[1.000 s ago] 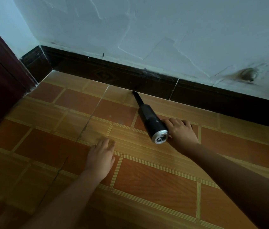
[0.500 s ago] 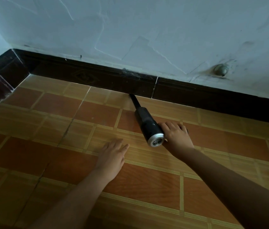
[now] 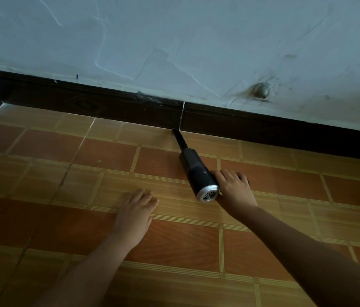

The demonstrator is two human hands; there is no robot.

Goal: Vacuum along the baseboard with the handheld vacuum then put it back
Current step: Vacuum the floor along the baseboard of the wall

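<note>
We count one dark brown wooden baseboard [image 3: 108, 107], with two lengths meeting at one pale seam [image 3: 181, 116]. In front of the baseboard we count one black cylindrical handheld vacuum with a silver vented end cap [image 3: 196, 171] and two bare hands: one left hand [image 3: 133, 220], one right hand [image 3: 234, 189]. Above the baseboard we count one small round grey knob [image 3: 261, 90].

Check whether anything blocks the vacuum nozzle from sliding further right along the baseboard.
Nothing visible does. The right hand grips the handheld vacuum, nozzle tip at the baseboard joint; the floor tiles along it rightward look bare. The round wall fitting sits above the baseboard.
</note>
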